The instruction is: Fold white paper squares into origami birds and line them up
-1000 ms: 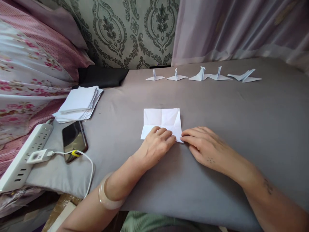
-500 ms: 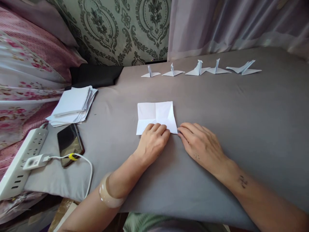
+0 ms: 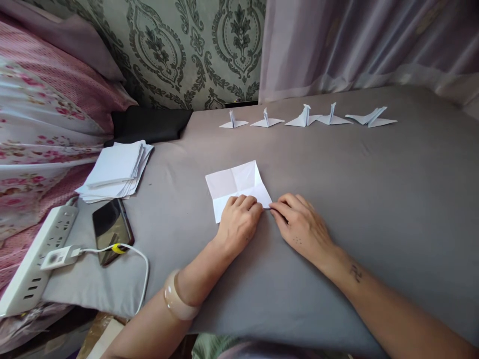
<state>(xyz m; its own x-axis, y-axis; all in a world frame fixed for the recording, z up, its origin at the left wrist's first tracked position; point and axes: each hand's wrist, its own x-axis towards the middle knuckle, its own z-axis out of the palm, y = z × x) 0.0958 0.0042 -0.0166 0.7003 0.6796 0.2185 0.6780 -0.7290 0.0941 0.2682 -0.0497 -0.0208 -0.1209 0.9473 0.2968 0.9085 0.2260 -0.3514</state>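
Observation:
A creased sheet of white paper [image 3: 234, 180] lies turned at a slant on the grey cloth, fold lines crossing its middle. My left hand [image 3: 240, 219] is curled over the near edge of the paper, its fingertips hidden beneath the knuckles. At the paper's near right corner, my right hand [image 3: 297, 218] pinches the edge between thumb and forefinger. Behind the sheet stands a row of several folded paper birds [image 3: 304, 117].
To the left are a stack of white paper [image 3: 114, 164], a black folded cloth or case [image 3: 149, 124], a phone [image 3: 112, 227] and a power strip [image 3: 39, 257] with a plugged-in charger [image 3: 60, 257] and white cable [image 3: 145, 269]. A purple curtain [image 3: 337, 45] hangs at the back.
The paper has turned anticlockwise, its left side coming nearer to me. My right hand has shifted slightly left and now pinches the corner; my left hand has moved little.

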